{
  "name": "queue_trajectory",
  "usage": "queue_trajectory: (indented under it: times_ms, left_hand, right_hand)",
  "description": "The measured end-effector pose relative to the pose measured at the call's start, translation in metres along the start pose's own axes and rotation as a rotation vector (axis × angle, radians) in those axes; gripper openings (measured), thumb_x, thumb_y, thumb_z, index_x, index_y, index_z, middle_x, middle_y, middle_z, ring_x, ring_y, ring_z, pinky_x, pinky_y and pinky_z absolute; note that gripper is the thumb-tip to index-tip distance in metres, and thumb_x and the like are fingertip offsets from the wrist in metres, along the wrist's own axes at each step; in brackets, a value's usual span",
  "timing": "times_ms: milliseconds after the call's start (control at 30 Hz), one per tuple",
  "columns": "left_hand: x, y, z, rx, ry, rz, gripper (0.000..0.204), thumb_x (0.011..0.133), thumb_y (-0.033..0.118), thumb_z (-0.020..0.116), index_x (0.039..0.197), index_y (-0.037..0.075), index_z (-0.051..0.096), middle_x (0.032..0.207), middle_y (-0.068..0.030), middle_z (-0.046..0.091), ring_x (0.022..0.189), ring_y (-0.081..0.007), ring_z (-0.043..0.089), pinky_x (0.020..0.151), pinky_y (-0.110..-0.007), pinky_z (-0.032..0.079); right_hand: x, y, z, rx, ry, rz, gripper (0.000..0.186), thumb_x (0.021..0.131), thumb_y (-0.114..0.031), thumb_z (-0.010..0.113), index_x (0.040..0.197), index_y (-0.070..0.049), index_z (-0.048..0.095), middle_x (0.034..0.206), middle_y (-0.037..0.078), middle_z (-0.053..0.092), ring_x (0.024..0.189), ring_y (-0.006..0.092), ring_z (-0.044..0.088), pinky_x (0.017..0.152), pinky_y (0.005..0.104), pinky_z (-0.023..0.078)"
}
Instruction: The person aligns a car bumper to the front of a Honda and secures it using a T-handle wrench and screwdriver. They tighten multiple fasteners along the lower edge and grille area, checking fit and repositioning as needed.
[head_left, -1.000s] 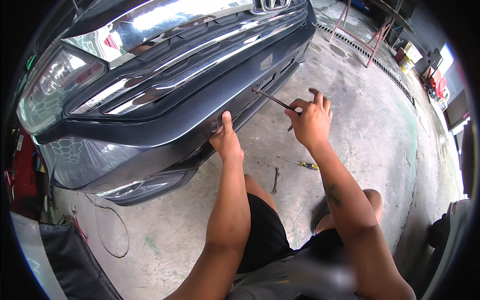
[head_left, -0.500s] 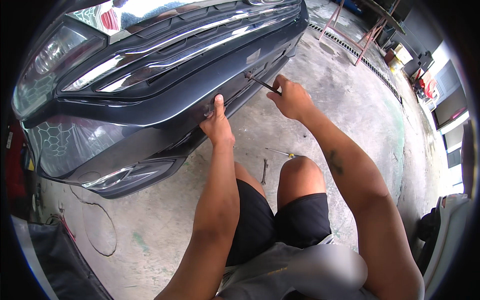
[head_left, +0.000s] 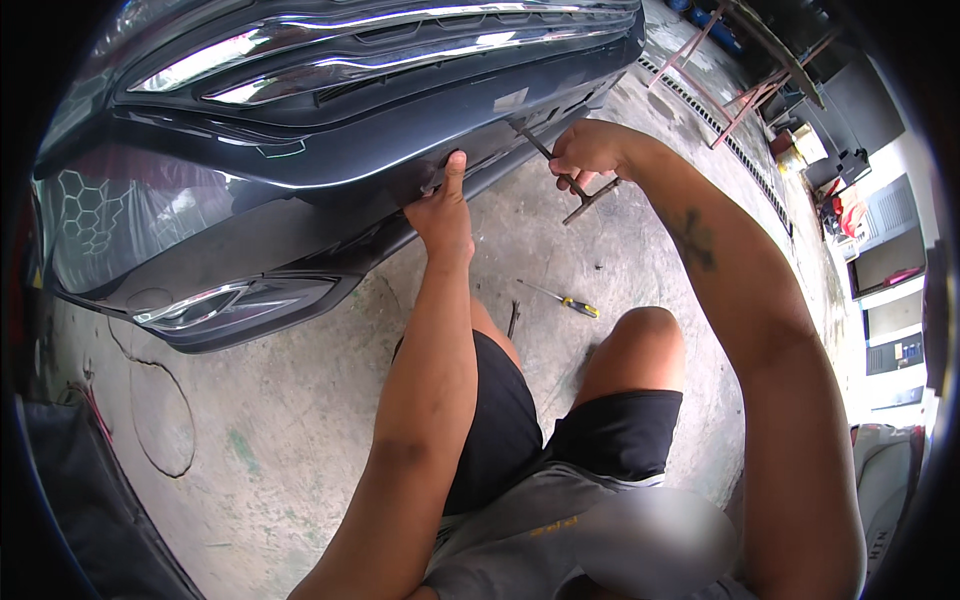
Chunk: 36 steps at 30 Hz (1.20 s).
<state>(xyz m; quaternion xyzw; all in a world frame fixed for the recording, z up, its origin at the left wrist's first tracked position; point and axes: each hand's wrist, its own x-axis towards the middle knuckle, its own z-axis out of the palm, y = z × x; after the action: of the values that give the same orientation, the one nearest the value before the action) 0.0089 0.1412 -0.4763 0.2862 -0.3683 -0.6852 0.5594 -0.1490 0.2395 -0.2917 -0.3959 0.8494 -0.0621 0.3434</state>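
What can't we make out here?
All in the head view:
- Tip of the T-handle tool: too small at the bumper to tell whether it's seated.
- Left hand: most fingers hidden behind the hand itself.
- Slim dark tool on the concrete floor: lower end hidden by left knee.
- Grille: cut off by top edge.

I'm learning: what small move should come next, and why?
Probably a slight twist of the dark metal T-handled tool with the right hand: its shaft's end meets the glossy dark-grey bumper, which the left hand also touches.
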Motion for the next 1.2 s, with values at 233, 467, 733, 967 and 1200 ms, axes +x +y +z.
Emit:
queue_trajectory:
  times_ms: [233, 467, 733, 967, 1200]
  left_hand:
    - [0.001, 0.001, 0.002, -0.009, -0.005, -0.018, 0.059, 0.091, 0.030, 0.091, 0.133, -0.003, 0.066, 0.127, -0.0096, 0.070, 0.116, -0.0212, 0.068, 0.098, -0.040, 0.058]
    - [-0.006, 0.008, 0.007, -0.006, 0.018, -0.017, 0.057, 0.091, 0.029, 0.091, 0.132, -0.002, 0.067, 0.125, -0.0082, 0.070, 0.113, -0.0200, 0.067, 0.098, -0.037, 0.057]
    - [-0.007, 0.014, 0.007, -0.052, -0.004, 0.020, 0.064, 0.089, 0.026, 0.092, 0.140, 0.001, 0.062, 0.134, -0.0066, 0.067, 0.123, -0.0189, 0.061, 0.109, -0.034, 0.047]
    - [-0.001, 0.016, 0.000, -0.060, 0.010, 0.005, 0.069, 0.089, 0.023, 0.092, 0.144, 0.000, 0.058, 0.139, -0.0066, 0.065, 0.127, -0.0187, 0.059, 0.113, -0.033, 0.043]
    - [-0.008, 0.014, 0.007, -0.106, -0.033, -0.002, 0.072, 0.088, 0.026, 0.094, 0.144, 0.000, 0.058, 0.138, -0.0063, 0.065, 0.127, -0.0188, 0.059, 0.113, -0.033, 0.042]
  right_hand:
    - [0.004, 0.010, 0.025, 0.178, 0.275, 0.012, 0.021, 0.103, -0.007, 0.058, 0.113, 0.004, 0.072, 0.085, 0.009, 0.068, 0.074, 0.0183, 0.065, 0.066, 0.0329, 0.051]
    - [-0.001, 0.009, 0.033, 0.074, 0.502, -0.058, 0.024, 0.097, -0.020, 0.076, 0.104, 0.003, 0.071, 0.083, 0.008, 0.073, 0.068, 0.0166, 0.068, 0.066, 0.0340, 0.055]
    - [0.049, 0.021, 0.022, -0.366, 0.322, -0.098, 0.019, 0.090, -0.019, 0.075, 0.100, -0.004, 0.081, 0.085, 0.010, 0.078, 0.088, 0.0256, 0.078, 0.075, 0.0419, 0.061]
    - [0.045, 0.009, 0.043, 0.477, 0.386, 0.155, 0.019, 0.093, -0.012, 0.068, 0.104, -0.003, 0.081, 0.095, 0.015, 0.076, 0.088, 0.0268, 0.076, 0.071, 0.0409, 0.056]
    - [0.027, 0.012, 0.029, 0.046, 0.552, 0.037, 0.025, 0.089, -0.021, 0.079, 0.100, 0.002, 0.078, 0.096, 0.018, 0.077, 0.082, 0.0239, 0.077, 0.068, 0.0357, 0.058]
